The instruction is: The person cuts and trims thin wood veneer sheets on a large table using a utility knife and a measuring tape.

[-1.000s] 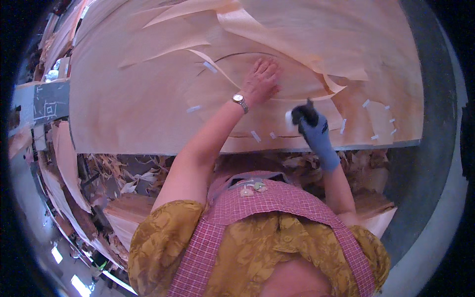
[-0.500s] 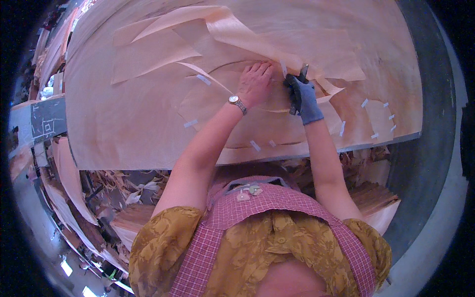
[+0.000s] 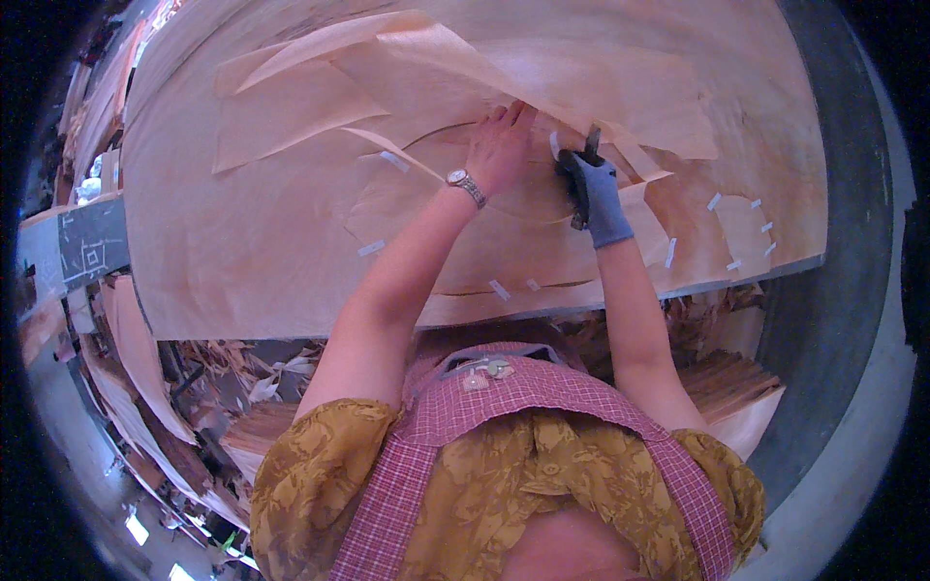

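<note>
My left hand (image 3: 501, 150), bare with a wristwatch (image 3: 465, 186) at the wrist, lies with its fingers stretched out on a large pale wood veneer sheet (image 3: 262, 242). Its fingertips reach the edge of a long loose veneer strip (image 3: 431, 46). To its right, my right hand (image 3: 593, 194) wears a blue-grey glove with black on the grip side. It is closed around a dark tool (image 3: 593, 141) whose ends stick out above and below the fist; its exact kind is not clear. A thin curled veneer sliver (image 3: 397, 145) lies left of my left hand.
Short tape pieces (image 3: 371, 248) dot the sheet, several around a patch (image 3: 744, 228) at the right. The table's near edge (image 3: 697, 284) runs before my apron. Below are veneer scraps (image 3: 276, 373) and stacked veneer (image 3: 731, 392). A dark grey surface (image 3: 833, 194) borders the right.
My left hand has slid slightly away from me, its fingertips now at the loose strip. The strip has shifted a little to the left. My right hand has barely moved with the tool.
</note>
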Demonstrator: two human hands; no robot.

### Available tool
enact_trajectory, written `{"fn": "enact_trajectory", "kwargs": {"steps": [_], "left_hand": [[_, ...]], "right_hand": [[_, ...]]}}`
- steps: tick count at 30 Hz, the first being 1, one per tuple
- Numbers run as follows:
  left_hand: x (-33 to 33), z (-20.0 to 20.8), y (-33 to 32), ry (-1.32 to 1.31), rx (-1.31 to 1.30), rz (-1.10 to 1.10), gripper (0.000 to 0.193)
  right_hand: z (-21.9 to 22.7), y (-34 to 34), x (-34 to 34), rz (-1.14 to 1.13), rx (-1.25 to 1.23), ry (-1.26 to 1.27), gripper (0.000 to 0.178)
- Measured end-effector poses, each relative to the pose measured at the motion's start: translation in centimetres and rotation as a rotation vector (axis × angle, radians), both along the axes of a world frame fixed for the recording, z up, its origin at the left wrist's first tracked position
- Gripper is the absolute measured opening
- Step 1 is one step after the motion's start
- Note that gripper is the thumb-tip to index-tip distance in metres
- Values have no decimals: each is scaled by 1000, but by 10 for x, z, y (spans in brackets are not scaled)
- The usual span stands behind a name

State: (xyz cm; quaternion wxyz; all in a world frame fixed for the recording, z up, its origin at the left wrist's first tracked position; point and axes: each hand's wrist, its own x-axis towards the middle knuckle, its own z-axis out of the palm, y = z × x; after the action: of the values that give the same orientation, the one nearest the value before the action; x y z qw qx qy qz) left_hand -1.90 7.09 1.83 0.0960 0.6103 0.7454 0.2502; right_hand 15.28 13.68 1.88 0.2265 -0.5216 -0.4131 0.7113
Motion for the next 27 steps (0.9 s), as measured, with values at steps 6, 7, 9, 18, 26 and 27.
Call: {"fn": "enact_trajectory", "kwargs": {"steps": [6,7,9,18,26,27], "left_hand": [[6,13,17,-77,-47,94,51],[4,15,19,-83,-91,64,50],[1,13,15,-27,-73,-21,47],[-3,-9,8,184,94,-113,32],[2,-14,20,67,35,51,22],[1,-14,21,77,32,50,22]], "right_hand": [[-29,6,3,-60,-19,70,13],[-31,7,5,-38,-35,74,13],[-34,11,10,8,-68,86,14],[-27,4,7,22,-1,62,11],[-17,-3,6,-19,3,120,13],[-16,-4,5,-30,0,135,13]]}}
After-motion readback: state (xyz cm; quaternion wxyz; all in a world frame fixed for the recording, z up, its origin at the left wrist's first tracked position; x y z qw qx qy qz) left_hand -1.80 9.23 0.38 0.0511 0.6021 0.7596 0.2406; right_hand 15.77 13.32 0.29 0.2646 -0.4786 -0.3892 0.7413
